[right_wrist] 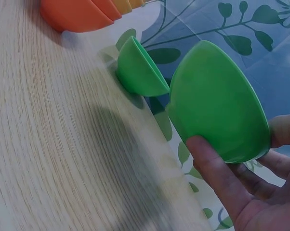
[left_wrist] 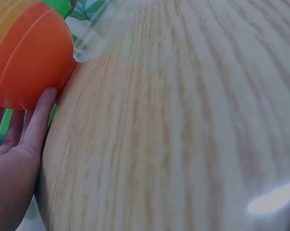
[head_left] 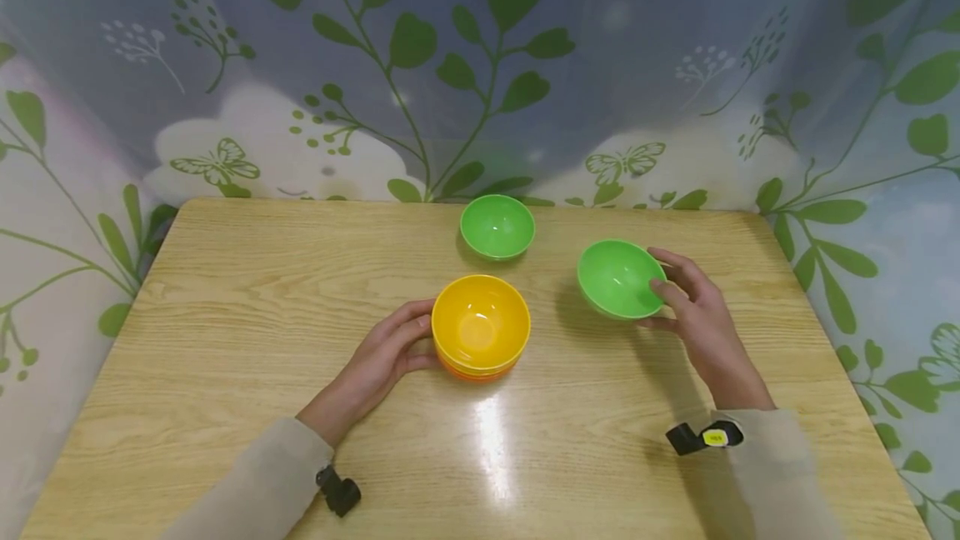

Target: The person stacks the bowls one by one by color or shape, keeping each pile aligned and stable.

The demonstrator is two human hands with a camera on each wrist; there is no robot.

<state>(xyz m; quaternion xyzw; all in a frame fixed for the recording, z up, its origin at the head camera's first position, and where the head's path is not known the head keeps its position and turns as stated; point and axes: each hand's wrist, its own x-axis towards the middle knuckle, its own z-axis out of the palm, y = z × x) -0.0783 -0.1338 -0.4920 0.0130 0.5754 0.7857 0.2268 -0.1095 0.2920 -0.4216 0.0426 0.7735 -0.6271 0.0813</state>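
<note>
My left hand rests against the left side of a stack of bowls, its fairly straight fingers touching the wall. On top sits a yellow bowl, with orange bowls at the bottom. My right hand holds a green bowl by its right side, thumb at the rim and other fingers on the outside. This bowl is tilted and raised over the table, with its shadow below. A second green bowl stands upright behind the stack, near the table's back edge.
The wooden table has a glossy light reflection in front of the stack. Behind it and at its sides hangs a curtain printed with leaves and butterflies. Small black devices are strapped at both wrists.
</note>
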